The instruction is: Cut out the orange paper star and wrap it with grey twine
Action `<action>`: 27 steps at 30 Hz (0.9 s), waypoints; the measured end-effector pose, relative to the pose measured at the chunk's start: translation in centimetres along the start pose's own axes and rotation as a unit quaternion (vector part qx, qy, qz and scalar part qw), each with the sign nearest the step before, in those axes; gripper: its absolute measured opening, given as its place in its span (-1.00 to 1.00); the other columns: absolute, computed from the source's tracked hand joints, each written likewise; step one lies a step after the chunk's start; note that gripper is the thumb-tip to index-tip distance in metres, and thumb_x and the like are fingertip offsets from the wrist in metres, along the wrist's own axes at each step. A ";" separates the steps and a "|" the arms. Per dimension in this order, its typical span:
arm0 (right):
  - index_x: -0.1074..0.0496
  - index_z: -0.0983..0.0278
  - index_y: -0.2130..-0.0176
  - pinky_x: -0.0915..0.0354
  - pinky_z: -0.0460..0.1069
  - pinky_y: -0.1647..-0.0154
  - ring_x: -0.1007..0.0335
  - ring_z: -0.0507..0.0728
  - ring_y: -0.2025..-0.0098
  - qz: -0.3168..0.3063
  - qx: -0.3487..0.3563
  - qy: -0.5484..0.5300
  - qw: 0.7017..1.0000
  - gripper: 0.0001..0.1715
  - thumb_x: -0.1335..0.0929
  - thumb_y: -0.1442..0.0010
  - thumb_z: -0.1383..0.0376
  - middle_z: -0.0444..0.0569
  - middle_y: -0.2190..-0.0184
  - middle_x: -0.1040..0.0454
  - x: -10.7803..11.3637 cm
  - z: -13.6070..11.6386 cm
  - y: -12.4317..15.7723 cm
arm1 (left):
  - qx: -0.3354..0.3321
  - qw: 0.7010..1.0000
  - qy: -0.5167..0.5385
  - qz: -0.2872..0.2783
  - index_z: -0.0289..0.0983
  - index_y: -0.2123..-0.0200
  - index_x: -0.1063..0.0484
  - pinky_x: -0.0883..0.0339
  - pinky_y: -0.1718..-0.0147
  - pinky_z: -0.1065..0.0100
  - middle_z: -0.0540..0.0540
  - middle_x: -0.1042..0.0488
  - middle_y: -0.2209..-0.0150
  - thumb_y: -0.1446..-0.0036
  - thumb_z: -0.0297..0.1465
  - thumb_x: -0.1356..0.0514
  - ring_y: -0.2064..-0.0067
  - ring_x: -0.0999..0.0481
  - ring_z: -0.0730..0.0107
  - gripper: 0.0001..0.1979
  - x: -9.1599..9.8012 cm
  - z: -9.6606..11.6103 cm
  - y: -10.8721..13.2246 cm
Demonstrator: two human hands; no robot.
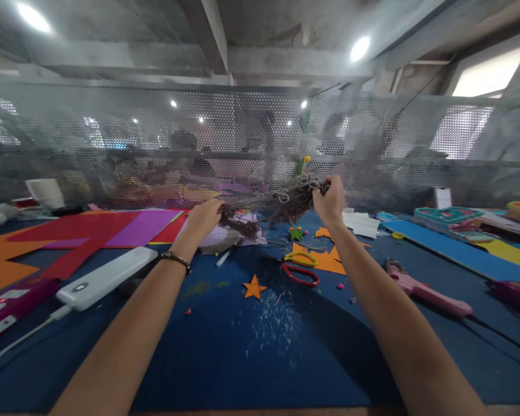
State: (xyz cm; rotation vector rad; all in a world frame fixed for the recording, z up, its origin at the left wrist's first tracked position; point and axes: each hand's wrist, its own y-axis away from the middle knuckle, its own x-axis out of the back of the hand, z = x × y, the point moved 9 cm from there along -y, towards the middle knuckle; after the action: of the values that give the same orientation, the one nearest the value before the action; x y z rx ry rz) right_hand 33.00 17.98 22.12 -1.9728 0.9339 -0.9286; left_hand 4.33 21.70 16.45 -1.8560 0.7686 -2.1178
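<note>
Both my hands are stretched forward over a blue table (pixel 225 346). My left hand (pixel 204 217) is closed on the lower left end of a tangled bundle of brown-grey string (pixel 281 202). My right hand (pixel 329 199) is closed on its higher right end, so the bundle hangs stretched and tilted between them above the table. A dark bracelet (pixel 176 260) circles my left wrist. Below the bundle lie red and yellow-handled scissors (pixel 301 266) and an orange paper star (pixel 253 287).
Red, purple and orange sheets (pixel 91 231) cover the left side, with a white power bank (pixel 106 277) on a cable. A pink glue gun (pixel 424 289) lies right, near blue and yellow sheets (pixel 459 251). A perforated metal screen (pixel 260 144) stands behind; blurred people sit beyond it.
</note>
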 end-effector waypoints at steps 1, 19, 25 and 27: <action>-0.10 0.24 0.37 -0.14 0.05 0.23 -0.16 0.16 0.23 0.013 0.002 -0.004 1.000 -0.86 -0.15 0.04 0.41 0.01 0.37 -0.18 0.3 -0.3 -0.1 | 0.005 1.000 -0.001 0.008 -0.21 0.02 -0.29 -0.24 0.06 0.23 -0.13 -0.35 -0.02 -0.08 -0.53 -0.01 -0.02 -0.35 0.18 -0.63 0.1 -0.2 0.0; -0.06 0.23 0.45 -0.17 0.12 0.16 -0.17 0.18 0.17 0.084 -0.070 -0.145 0.983 -0.85 -0.19 0.07 0.43 -0.05 0.41 -0.13 2.4 1.8 -1.7 | 0.026 0.980 0.194 0.045 -0.30 0.01 -0.25 -0.18 -0.01 0.10 -0.20 -0.24 -0.08 -0.07 -0.46 -0.14 -0.08 -0.26 0.15 -0.63 -0.8 -1.0 -0.3; -0.06 0.21 0.35 -0.20 -0.09 0.56 -0.15 -0.01 0.54 -0.004 -0.166 -0.300 0.939 -0.91 -0.11 -0.03 0.33 -0.18 0.54 -0.09 -1.0 3.4 -2.0 | 0.009 0.927 0.373 -0.034 -0.36 0.13 -0.35 -0.26 0.07 0.16 -0.16 -0.42 0.12 -0.10 -0.46 -0.10 0.08 -0.40 0.27 -0.76 -0.9 1.6 -0.9; -0.06 0.20 0.35 -0.17 -0.13 0.59 -0.13 -0.04 0.57 -0.045 -0.166 -0.337 0.926 -0.87 -0.15 0.01 0.33 -0.21 0.54 -0.09 -1.9 2.5 -1.7 | -0.001 0.898 0.435 -0.061 -0.34 0.09 -0.33 -0.27 0.08 0.21 -0.17 -0.43 0.10 -0.09 -0.46 -0.08 0.06 -0.40 0.27 -0.71 -0.5 3.1 -0.5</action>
State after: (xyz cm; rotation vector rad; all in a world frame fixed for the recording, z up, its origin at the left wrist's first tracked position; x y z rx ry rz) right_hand 34.66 21.09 21.85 -2.3967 0.6213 -0.0842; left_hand 7.48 21.63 16.50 -0.8832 0.8012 -3.0335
